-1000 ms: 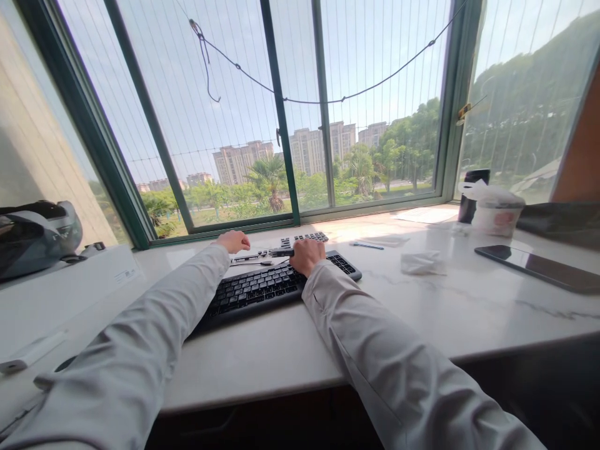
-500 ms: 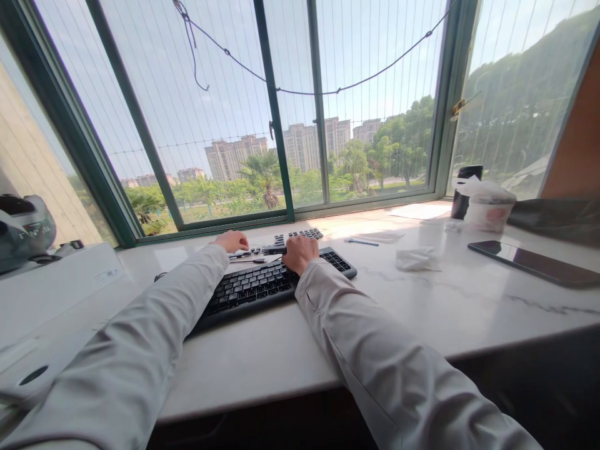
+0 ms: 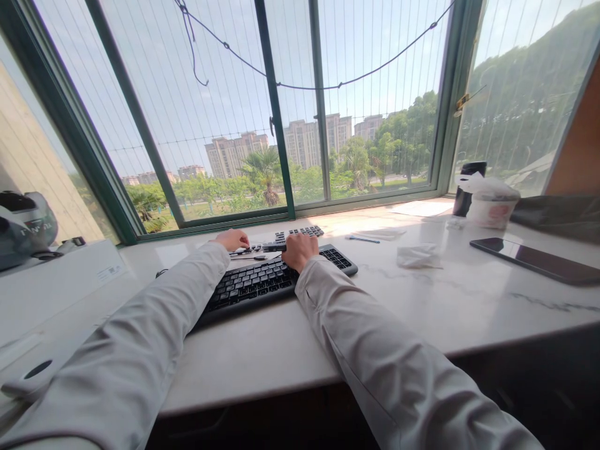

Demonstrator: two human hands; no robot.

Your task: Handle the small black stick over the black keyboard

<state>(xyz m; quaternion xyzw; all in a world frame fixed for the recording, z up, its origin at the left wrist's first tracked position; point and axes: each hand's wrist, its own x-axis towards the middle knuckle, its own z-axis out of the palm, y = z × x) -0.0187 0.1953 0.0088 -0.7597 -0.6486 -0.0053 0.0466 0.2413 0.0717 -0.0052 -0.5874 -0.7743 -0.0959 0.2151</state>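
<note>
A black keyboard lies slantwise on the white marble sill. My right hand rests on the keyboard's far edge, its fingers closed around a small dark tool that points left. My left hand is curled into a fist just beyond the keyboard, beside a thin dark strip on the sill. Whether it grips anything is hidden. A row of loose dark keycaps lies behind my right hand. Both arms are in pale grey sleeves.
To the right lie a crumpled tissue, a pen, a dark phone, a white tub, a black cup and a sheet of paper. On the left are a white box and a helmet. Windows close off the back.
The view has shifted slightly. Both hands stay in the same spots by the keyboard's far edge.
</note>
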